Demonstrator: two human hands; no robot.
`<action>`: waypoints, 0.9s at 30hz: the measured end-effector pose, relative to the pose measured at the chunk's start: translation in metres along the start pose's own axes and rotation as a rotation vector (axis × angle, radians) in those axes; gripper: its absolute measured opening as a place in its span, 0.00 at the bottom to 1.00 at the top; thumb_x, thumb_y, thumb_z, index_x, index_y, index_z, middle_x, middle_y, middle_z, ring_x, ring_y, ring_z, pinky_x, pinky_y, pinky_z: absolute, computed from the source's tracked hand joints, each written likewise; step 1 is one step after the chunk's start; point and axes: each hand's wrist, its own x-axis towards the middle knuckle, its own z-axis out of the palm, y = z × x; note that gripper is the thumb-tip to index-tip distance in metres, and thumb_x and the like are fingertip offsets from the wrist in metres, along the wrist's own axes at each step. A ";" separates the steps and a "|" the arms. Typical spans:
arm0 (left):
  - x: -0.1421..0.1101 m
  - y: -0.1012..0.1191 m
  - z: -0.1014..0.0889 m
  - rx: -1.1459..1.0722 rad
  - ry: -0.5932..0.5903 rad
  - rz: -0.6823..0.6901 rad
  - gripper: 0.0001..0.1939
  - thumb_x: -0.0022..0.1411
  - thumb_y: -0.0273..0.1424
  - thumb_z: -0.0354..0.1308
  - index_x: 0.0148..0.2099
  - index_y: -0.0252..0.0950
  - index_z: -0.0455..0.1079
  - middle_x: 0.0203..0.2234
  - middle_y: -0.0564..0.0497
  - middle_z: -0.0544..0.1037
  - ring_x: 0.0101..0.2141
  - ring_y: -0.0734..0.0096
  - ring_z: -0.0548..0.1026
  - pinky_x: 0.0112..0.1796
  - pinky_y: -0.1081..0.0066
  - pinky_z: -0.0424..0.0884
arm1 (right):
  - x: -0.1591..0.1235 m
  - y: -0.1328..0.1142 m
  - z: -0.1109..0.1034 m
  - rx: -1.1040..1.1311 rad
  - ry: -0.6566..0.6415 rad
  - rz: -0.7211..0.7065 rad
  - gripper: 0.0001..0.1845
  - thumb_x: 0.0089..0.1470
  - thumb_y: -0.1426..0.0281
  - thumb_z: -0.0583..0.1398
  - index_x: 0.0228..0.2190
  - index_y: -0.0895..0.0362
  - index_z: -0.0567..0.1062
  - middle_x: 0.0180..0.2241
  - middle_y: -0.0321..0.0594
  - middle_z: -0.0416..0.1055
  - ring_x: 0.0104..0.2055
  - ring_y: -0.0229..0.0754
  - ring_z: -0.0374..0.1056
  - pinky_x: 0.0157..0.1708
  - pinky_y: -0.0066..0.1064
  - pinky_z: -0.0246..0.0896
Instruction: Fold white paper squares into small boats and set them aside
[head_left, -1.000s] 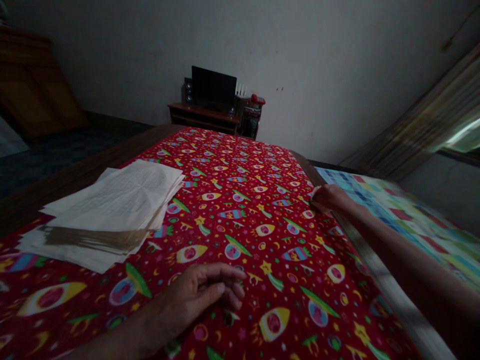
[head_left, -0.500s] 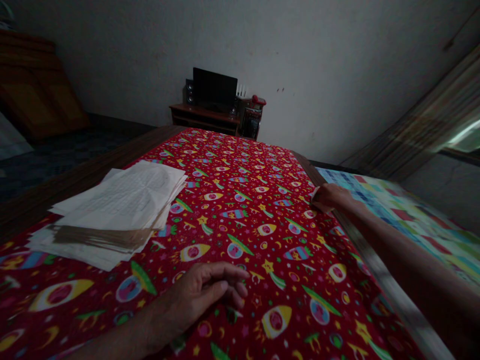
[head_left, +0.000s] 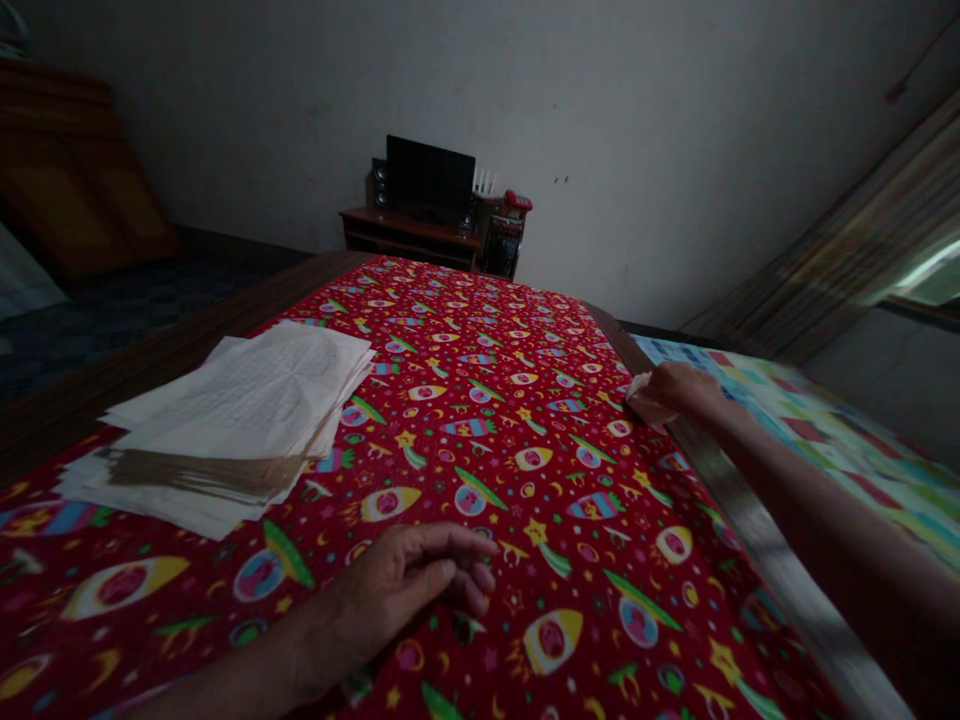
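Note:
My left hand (head_left: 409,590) rests on its side on a red cloth (head_left: 480,440) printed with rockets and stars. Its fingers are loosely curled and apart, with nothing in them. At the right edge of the cloth, my right hand (head_left: 682,388) is closed on a crumpled, pale piece of paper or tissue (head_left: 648,402); its exact kind is hard to make out in the dim light. A loose stack of papers (head_left: 247,395) lies on the cloth to the left, the top sheet showing faint lines and print, with browner sheets below.
Brown wooden edges (head_left: 720,470) border the cloth. To the right is a surface with a colourful patchwork cover (head_left: 810,430). A dark monitor (head_left: 430,175) and speakers stand on a desk by the wall, beside a red telephone (head_left: 517,200). A wooden cabinet (head_left: 75,170) is at far left.
My right hand has shifted slightly right, and more of the pale piece in it shows. My left hand and the paper stack have stayed in place.

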 end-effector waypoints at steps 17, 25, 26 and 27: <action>0.000 -0.004 -0.007 0.137 -0.029 0.055 0.14 0.63 0.36 0.54 0.47 0.36 0.73 0.35 0.46 0.78 0.34 0.67 0.77 0.36 0.68 0.73 | -0.060 -0.012 -0.030 0.071 0.162 -0.100 0.20 0.60 0.64 0.48 0.35 0.59 0.77 0.31 0.48 0.75 0.31 0.42 0.67 0.27 0.30 0.49; -0.016 0.089 -0.053 1.212 0.349 0.534 0.14 0.61 0.30 0.51 0.44 0.42 0.75 0.41 0.51 0.79 0.44 0.63 0.75 0.48 0.69 0.67 | -0.188 -0.062 0.018 0.179 0.205 -0.544 0.25 0.60 0.59 0.46 0.18 0.55 0.69 0.16 0.38 0.66 0.16 0.34 0.56 0.20 0.30 0.37; -0.020 0.096 -0.062 1.300 0.400 0.560 0.14 0.61 0.31 0.51 0.46 0.41 0.75 0.43 0.50 0.78 0.44 0.63 0.75 0.49 0.69 0.67 | -0.200 -0.065 0.023 0.207 0.222 -0.565 0.26 0.61 0.59 0.46 0.17 0.55 0.68 0.14 0.37 0.65 0.15 0.34 0.55 0.20 0.30 0.37; -0.024 0.099 -0.071 1.371 0.451 0.582 0.15 0.60 0.34 0.51 0.45 0.39 0.75 0.43 0.49 0.78 0.45 0.63 0.75 0.49 0.69 0.67 | -0.209 -0.068 0.026 0.230 0.227 -0.581 0.26 0.61 0.60 0.45 0.16 0.55 0.67 0.14 0.37 0.64 0.14 0.34 0.55 0.20 0.30 0.37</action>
